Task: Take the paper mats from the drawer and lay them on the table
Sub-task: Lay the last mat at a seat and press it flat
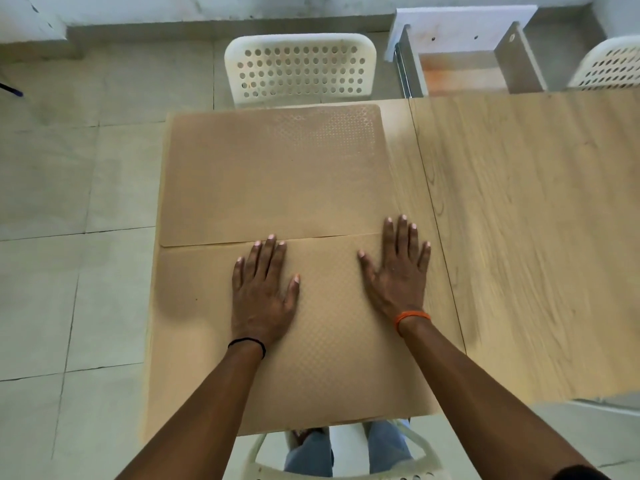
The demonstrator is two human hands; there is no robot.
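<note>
Pressing: both palms flat on near paper mat (322,327), fingers straight and spread, gripping nothing.
L hand: left hand (265,296) lies mid-mat, fingertips reaching seam w/ far paper mat (277,174).
R hand: right hand (398,278) lies at mat's right edge, outer fingers partly over bare table (519,237); longest fingertips cross onto far mat.
Mats' place: both on table's left section, far edge of near mat touching or slightly overlapping far mat — can't tell which.
Do it well (judgement): smooth outward from centre w/ flat palms, no pinching; keep seam straight, near edge square to table edge. Lift hands straight up so paper doesn't drag.
Risk (judgement): thin paper may slide or buckle if pushed sideways.
Drawer: open drawer (464,74) beyond table, far right; looks empty as far as visible.
Count: mats 2; hands 2; white perforated chairs 3 — opposite chair (299,67), far-right chair (609,64), own chair (346,469); drawers 1; wristbands 2.
</note>
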